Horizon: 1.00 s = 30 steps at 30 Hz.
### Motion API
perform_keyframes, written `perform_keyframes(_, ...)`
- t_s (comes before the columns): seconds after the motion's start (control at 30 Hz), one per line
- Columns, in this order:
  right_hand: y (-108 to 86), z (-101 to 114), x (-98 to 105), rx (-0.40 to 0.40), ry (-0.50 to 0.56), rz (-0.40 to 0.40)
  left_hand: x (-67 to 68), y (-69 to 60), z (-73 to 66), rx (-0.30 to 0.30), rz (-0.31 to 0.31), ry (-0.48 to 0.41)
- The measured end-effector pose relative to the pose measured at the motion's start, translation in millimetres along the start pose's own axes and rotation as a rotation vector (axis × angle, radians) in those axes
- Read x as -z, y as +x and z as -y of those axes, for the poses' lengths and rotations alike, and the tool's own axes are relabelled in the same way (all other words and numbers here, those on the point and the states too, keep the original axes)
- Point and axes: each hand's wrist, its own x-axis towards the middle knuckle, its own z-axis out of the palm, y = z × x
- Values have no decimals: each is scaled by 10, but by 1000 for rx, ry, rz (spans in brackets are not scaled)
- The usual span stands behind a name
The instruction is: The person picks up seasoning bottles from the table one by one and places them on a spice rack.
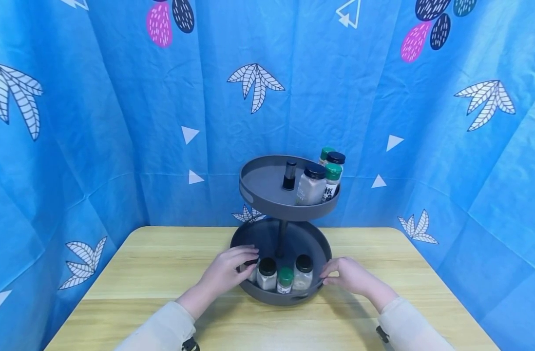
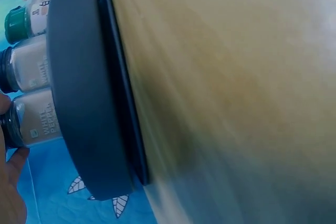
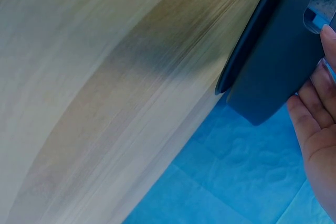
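My left hand (image 1: 223, 273) holds a jar of white pepper (image 2: 39, 118) by its black lid, at the left side of the lower tray (image 1: 263, 236) of a grey two-tier spice rack. Thumb and fingers lie about the lid in the left wrist view. Beside it stand a black-lidded jar (image 1: 267, 275), a small green-capped bottle (image 1: 285, 281) and another black-lidded jar (image 1: 303, 274). At the tray's right edge my right hand (image 1: 348, 276) grips the rim, the thumb near a cut-out in the wall in the right wrist view.
The upper tray (image 1: 267, 192) carries a large black-lidded jar (image 1: 312, 185), a green-capped bottle (image 1: 331, 183) and two more behind them. A dark post (image 1: 289, 175) rises at its middle. Blue patterned cloth (image 1: 294, 97) hangs around the wooden table (image 1: 175, 258).
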Motion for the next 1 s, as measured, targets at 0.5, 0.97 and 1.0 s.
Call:
perform_keyframes(0.5, 7, 8, 19, 33, 36, -23, -22, -8, -18, 8, 1, 2)
perform_keyframes(0.97, 0, 28, 28, 21, 33, -14, -21, -41, -74, 76, 17, 14)
perform_keyframes(1.0, 1, 25, 27, 21, 31, -13, -18, -44, -75, 78, 19, 18)
